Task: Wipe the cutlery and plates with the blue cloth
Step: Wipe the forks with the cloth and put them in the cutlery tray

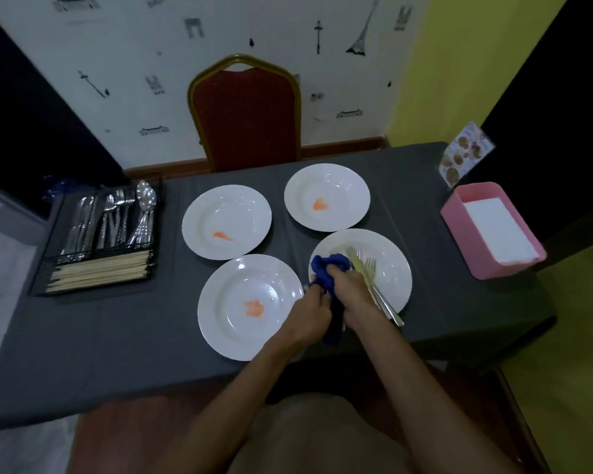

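Both hands meet over the near right plate (396, 268) on the desk (117, 323): the right hand (351, 290) has its grip closed around the blue cloth (329, 271). The left hand (310, 314) pinches something small and silvery at the cloth's edge; a fork (374, 278) and knife (356, 261) lie on that plate.

Four round white glazed plates (226, 222), centre frame: glossy, smooth. Dark grey tablecloth (117, 330): matt fabric. Crumpled blue cloth (332, 265): soft, matt. Polished metal cutlery (384, 299), lower right plate: shiny. Pink box (459, 230), right: smooth plastic.
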`<state>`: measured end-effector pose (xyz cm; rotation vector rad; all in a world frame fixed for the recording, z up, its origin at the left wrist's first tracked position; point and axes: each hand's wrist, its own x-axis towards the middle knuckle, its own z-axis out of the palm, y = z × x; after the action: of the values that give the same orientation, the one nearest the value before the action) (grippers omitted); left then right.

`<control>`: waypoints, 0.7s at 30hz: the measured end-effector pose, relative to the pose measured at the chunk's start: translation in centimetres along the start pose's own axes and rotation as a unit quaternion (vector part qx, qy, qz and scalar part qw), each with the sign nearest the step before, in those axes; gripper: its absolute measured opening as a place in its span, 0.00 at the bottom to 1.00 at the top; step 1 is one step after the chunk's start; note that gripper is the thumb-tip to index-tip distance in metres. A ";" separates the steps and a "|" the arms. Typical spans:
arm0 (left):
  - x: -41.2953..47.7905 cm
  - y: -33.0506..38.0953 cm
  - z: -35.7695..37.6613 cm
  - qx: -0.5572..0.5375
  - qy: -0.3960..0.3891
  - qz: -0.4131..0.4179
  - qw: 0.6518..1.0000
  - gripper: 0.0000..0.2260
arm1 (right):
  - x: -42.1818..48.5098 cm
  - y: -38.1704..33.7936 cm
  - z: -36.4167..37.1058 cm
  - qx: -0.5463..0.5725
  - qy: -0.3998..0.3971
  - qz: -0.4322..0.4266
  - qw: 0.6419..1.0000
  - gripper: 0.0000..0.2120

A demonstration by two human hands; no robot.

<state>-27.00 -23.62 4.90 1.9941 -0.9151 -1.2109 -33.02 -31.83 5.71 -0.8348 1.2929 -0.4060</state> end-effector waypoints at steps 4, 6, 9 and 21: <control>-1.5 -0.4 -3.3 -0.025 -0.006 -0.006 1.000 0.09 | 0.9 -1.5 2.7 0.049 -0.008 0.013 0.999 0.02; -2.4 -1.4 -5.2 -0.074 0.016 -0.004 0.997 0.08 | 1.8 -2.6 3.1 0.015 0.039 0.004 0.999 0.04; -3.0 -2.5 -7.1 -0.128 0.077 -0.018 0.989 0.08 | 2.3 -4.0 3.1 0.044 0.026 0.030 0.998 0.10; -4.1 -5.0 -13.8 -0.138 0.083 -0.039 0.986 0.10 | 3.0 -2.0 12.2 -0.121 -0.067 -0.051 0.989 0.07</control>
<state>-14.60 -15.37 8.18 1.8869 -0.5584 -1.1262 -20.27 -31.44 5.71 -1.1176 1.1914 -0.2708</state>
